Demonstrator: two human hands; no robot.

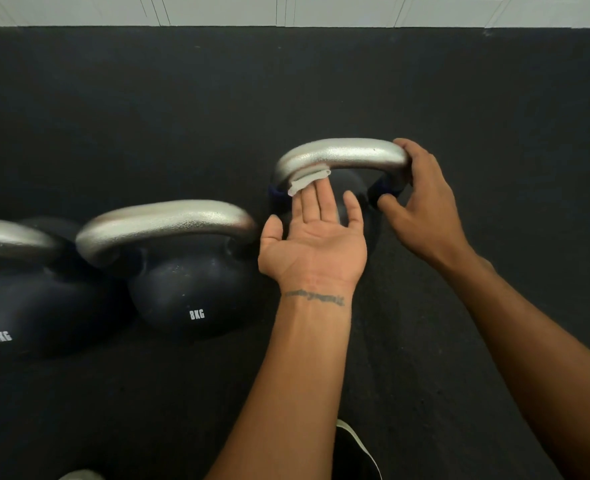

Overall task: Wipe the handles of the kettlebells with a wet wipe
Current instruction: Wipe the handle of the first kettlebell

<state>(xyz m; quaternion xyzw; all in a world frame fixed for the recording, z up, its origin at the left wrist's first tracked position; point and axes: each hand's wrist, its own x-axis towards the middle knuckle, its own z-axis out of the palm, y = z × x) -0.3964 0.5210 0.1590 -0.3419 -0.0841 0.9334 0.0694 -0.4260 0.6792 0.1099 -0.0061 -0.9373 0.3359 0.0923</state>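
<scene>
We see three black kettlebells standing in a row on a dark rubber floor [286, 91], whose far edge meets a white wall [286, 8]. The right kettlebell [350, 184] stands farther from us than the other two, nearer to the far edge of the floor. Its silver handle [342, 155] is where both hands work.

The left hand [316, 244] is turned palm up, with its fingers straight and close together. The fingertips push a small white wet wipe [307, 181] against the underside of the handle, at its left bend. The wipe is folded or crumpled into a narrow strip, and no finger curls around it. The thumb stands free to the left. We also see a line of tattoo [314, 297] across the wrist, but we cannot read it.

The right hand [421, 202] grips the right end of the same handle. Its fingers curl over the top and its thumb comes from below, near the place where the handle joins the ball.

The middle kettlebell [189, 289] is just beside the left hand and carries the mark "8KG". The left kettlebell [26, 306] touches it or nearly touches it, and the left border cuts it off. At the near edge of the floor, between the two forearms, part of a dark shoe [355, 452] with a white sole shows.
</scene>
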